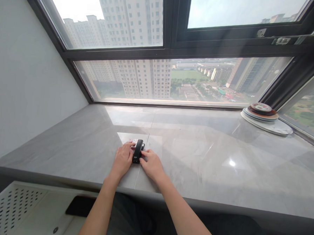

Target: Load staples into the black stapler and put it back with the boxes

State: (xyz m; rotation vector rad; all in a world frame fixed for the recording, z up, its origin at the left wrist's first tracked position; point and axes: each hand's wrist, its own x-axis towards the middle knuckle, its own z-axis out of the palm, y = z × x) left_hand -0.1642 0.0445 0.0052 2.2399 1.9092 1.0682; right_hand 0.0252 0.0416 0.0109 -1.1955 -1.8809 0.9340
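A black stapler (137,152) lies lengthwise on the grey marbled sill (196,168), between my two hands. My right hand (150,162) has its thumb and index finger against the right side of the stapler, gripping its edge. On the other side is my left hand (123,158), palm down, its bent fingertips on a small white-and-red box (135,141) at the stapler's upper left. Those fingers cover much of the box, so its full shape and contents are hidden. A small metallic part shows at the stapler's right edge.
Stacked plates (262,114) stand in the far right corner by the window frame (165,53). A white wall (30,72) bounds the left side. Below the sill's front edge, a dark phone-like slab (80,206) lies on a white perforated surface (36,216).
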